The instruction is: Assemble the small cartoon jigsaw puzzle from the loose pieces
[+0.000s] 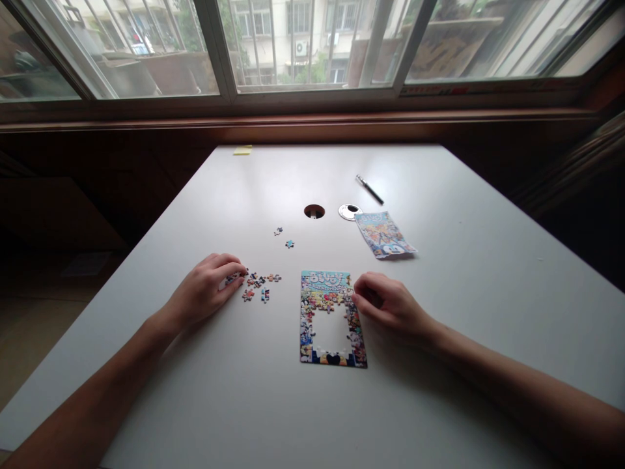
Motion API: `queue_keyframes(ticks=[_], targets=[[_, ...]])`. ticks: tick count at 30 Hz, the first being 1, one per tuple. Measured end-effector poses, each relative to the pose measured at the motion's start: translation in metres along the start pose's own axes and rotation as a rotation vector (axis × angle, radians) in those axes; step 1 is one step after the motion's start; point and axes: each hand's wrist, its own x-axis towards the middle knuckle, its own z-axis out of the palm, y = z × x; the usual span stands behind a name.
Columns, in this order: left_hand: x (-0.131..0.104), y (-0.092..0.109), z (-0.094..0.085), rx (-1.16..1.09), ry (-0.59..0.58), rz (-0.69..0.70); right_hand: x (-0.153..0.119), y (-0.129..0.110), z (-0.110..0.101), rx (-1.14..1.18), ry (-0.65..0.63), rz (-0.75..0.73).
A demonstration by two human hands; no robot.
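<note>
A partly filled jigsaw puzzle [326, 281] lies on the white table, its border and upper rows joined around a bare middle. My right hand [393, 305] rests at its right edge, thumb and forefinger pinched together; whatever is between them is hidden. To the left, my left hand [208, 290] curls over the near end of a group of loose jigsaw pieces [256, 280], thumb and fingers closed around pieces partly covered by the hand. Two other pieces lie farther off, a dark one [278, 231] and a bluish one [290, 243].
A creased picture sheet [385, 234] lies beyond my right hand. Behind it are a black pen [370, 189] and a round metal cover [350, 212]. A cable hole [314, 212] opens in the table [234, 391]. A yellow note [243, 150] sits at the far edge, below the window.
</note>
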Motion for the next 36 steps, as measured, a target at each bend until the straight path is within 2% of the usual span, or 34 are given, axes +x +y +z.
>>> queue_keyframes(ticks=[9, 19, 32, 36], targets=[[0.001, 0.001, -0.003, -0.014, -0.004, 0.002, -0.001, 0.001, -0.001, -0.015, 0.006, -0.005], [0.000, 0.009, -0.016, -0.046, -0.117, 0.047, 0.000, 0.001, -0.001, -0.016, 0.004, -0.001], [-0.002, -0.001, -0.005, -0.050, -0.028, 0.045, 0.000, 0.000, -0.001, -0.028, -0.002, 0.000], [-0.002, 0.000, -0.009, -0.067, -0.057, 0.046, -0.001, 0.001, -0.001, -0.031, -0.004, -0.006]])
